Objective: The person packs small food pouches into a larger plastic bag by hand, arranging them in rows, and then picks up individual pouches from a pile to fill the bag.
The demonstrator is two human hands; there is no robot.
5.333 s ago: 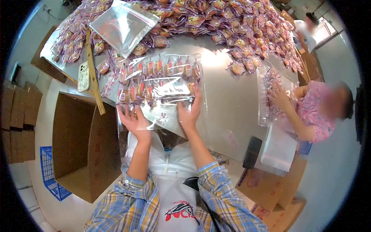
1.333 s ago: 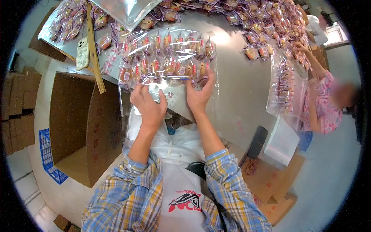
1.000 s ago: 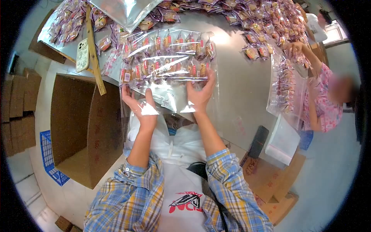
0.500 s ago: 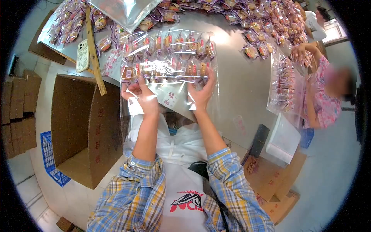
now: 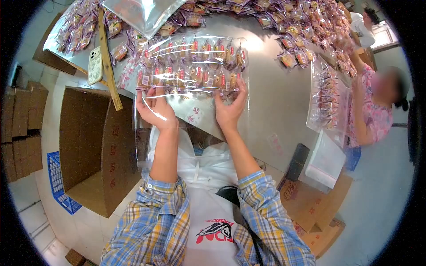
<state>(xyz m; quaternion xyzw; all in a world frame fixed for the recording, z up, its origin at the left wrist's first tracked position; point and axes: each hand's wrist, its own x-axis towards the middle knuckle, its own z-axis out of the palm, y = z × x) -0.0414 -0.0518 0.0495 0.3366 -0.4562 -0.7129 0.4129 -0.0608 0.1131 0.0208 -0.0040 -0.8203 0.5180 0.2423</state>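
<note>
Two rows of small wrapped snack packets [image 5: 195, 76] lie in a large clear plastic bag [image 5: 191, 158] on the metal table. My left hand [image 5: 156, 110] holds the left end of the lower row, with its fingertips at the packets' near edge. At the right end of that row, my right hand [image 5: 230, 108] has its thumb and fingers around the packets. Clear film reflects light over my left hand; whether both hands are inside the bag I cannot tell.
Loose packets [image 5: 310, 17] cover the table's far side. A wooden strip [image 5: 109, 62] and a phone [image 5: 94, 65] lie left, above an open carton [image 5: 84, 146]. Another person [image 5: 370, 104] stands right, near a filled bag [image 5: 326, 97] and white plastic sheets [image 5: 325, 159].
My left hand has moved slightly left and its fingers have shifted along the lower row. The lower row's left end has moved left a little. The other person's arms have moved.
</note>
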